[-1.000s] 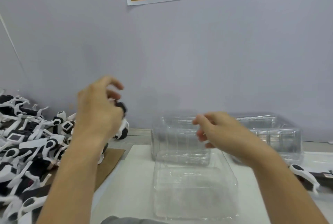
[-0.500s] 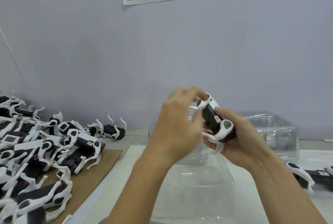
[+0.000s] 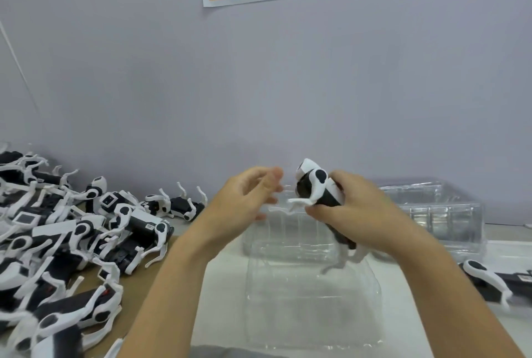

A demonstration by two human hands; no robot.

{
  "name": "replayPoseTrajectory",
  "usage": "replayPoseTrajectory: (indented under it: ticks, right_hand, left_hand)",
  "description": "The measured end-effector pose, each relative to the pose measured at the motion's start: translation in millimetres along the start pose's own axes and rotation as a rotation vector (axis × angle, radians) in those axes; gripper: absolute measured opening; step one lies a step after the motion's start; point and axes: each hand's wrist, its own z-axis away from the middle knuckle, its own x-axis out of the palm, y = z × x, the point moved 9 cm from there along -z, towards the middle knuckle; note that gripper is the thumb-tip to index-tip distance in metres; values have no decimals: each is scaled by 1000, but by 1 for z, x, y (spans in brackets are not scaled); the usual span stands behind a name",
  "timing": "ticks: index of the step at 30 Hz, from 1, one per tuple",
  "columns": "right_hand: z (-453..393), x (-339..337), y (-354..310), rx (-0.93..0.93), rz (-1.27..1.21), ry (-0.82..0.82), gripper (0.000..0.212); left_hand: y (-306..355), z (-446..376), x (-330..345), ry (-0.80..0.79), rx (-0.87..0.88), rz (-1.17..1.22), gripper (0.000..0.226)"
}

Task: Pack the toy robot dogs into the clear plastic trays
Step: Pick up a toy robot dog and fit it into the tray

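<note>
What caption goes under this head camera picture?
Right hand holds a toy dog above a clear tray, left hand open beside it.

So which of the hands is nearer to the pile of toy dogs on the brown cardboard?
Left. The left hand hangs open just right of the pile of toy dogs; the right hand, farther right, grips one toy dog above the clear tray.

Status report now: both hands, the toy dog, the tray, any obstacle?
Right hand grips black-and-white toy robot dog. Left hand open, beside it. Clear plastic tray below, holds no dog. Nothing blocks it.
</note>
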Motion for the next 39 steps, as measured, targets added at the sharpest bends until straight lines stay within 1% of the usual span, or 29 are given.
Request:
replayPoseTrajectory:
  ticks: [1,2,3,4,5,6,7,9,10,13,17,20,23,25,27,28,30,31,33,35,37,39]
  right_hand:
    - [0,-7,-5,-49,94,16,17]
    - [0,-10,-7,-76,150,4,20]
    - [0,-10,-6,-75,168,-25,27]
    - [1,-7,-4,-57,157,-55,36]
    - [1,-2,-3,-50,148,-75,40]
    - [1,6,-5,-67,158,-87,40]
    - [0,17,-5,-91,181,-106,37]
    - [1,45,-1,-129,235,-162,35]
    - [1,59,5,-120,273,-196,35]
    - [6,82,30,-6,337,-278,36]
    - [3,78,35,21,419,-232,35]
    - [4,82,37,44,419,-226,40]
    - [6,86,33,31,474,-222,30]
    - [7,85,28,-24,510,-272,25]
    - [6,74,22,-57,455,-279,33]
    - [2,65,16,-84,386,-230,34]
    - [0,52,2,-173,222,-98,26]
    - [0,55,-1,-188,183,-81,21]
    - [4,81,3,-150,215,-165,15]
    - [7,107,16,-89,300,-234,20]
    - [4,114,23,-63,344,-217,22]
    - [2,114,25,-72,354,-199,19]
  left_hand:
    - [-13,0,-6,19,-55,-62,39]
    - [-25,-1,-9,11,-101,-179,29]
    - [-40,0,-10,-32,-147,-333,20]
    - [-55,1,-7,-98,-198,-470,18]
    - [-70,3,-3,-164,-253,-564,23]
    - [-83,6,1,-215,-311,-608,29]
    - [-93,8,4,-243,-365,-598,32]
    - [-101,12,9,-256,-420,-505,30]
    - [-104,13,11,-257,-434,-472,28]
    - [-107,14,9,-260,-454,-467,27]
    - [-107,14,14,-289,-453,-447,27]
    - [-108,13,17,-300,-438,-488,28]
    - [-108,11,18,-294,-434,-496,27]
    - [-108,11,18,-296,-434,-498,27]
    - [-108,11,17,-298,-435,-492,26]
    - [-109,11,16,-299,-439,-488,25]
    - [-109,12,16,-299,-445,-481,25]
    - [-108,12,17,-300,-446,-480,25]
    - [-108,12,17,-299,-445,-489,27]
    - [-108,13,16,-296,-447,-511,28]
    - [-108,12,16,-297,-448,-517,28]
    - [-108,12,15,-295,-450,-505,28]
